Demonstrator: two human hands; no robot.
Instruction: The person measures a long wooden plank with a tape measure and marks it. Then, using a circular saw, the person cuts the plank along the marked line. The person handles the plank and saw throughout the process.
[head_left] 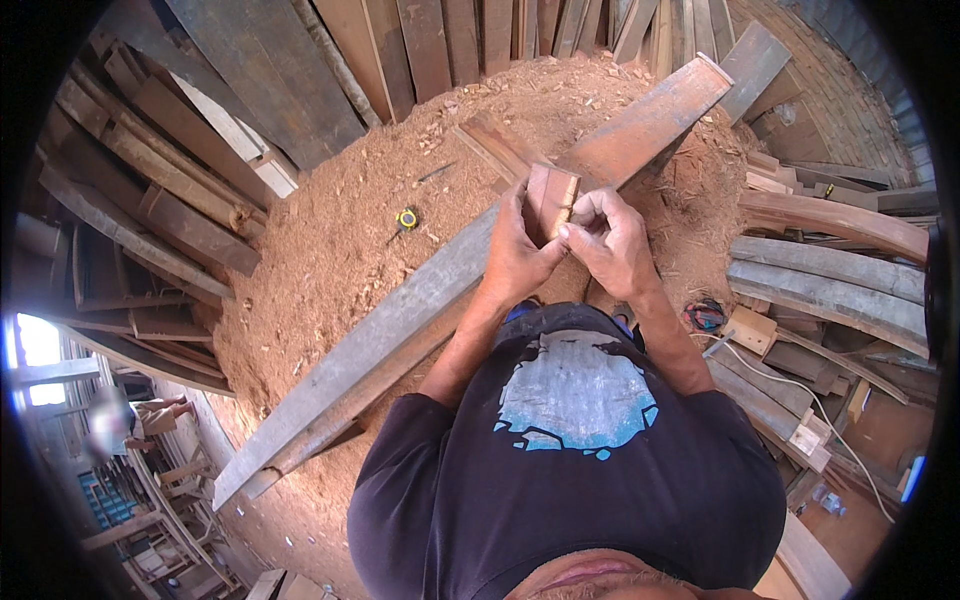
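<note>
A short reddish-brown wooden block (549, 194) is held up in front of my chest, its pale edge facing right. My left hand (515, 250) is closed around the block's left side, thumb low against it. My right hand (612, 242) is closed in a pinch at the pale edge, thumb and fingertips touching the wood. Whether a small thing is also between those fingertips, I cannot tell. Below my hands a long grey beam (390, 312) runs toward the lower left. A wide reddish plank (648, 120) and a shorter brown board (497, 143) lie beyond the block.
Sawdust (330, 240) covers the ground, with a yellow tape measure (405, 218) and a thin dark stick (437, 172) on it. A red-and-black power tool (704, 316) sits at the right, near a white cable (800, 385). Stacked planks (840, 275) surround the spot. Another person (150, 415) is far left.
</note>
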